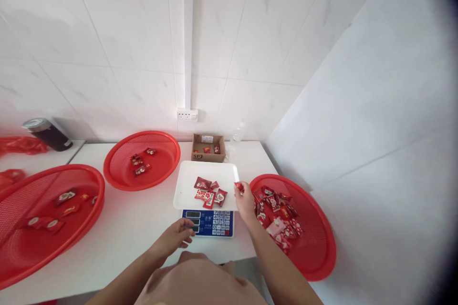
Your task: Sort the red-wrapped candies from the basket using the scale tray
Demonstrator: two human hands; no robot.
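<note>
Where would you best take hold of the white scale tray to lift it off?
Probably by the two short side edges of the white tray, one hand each: it lies flat and wide on the scale, and the candies sit mid-tray, leaving its rim bare.

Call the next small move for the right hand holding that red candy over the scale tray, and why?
Probably set it down on the white tray. The right hand pinches a red candy at the tray's right edge, just above the pile of wrapped candies already lying there. The left hand rests at the scale keypad, so only the right needs to act.
</note>
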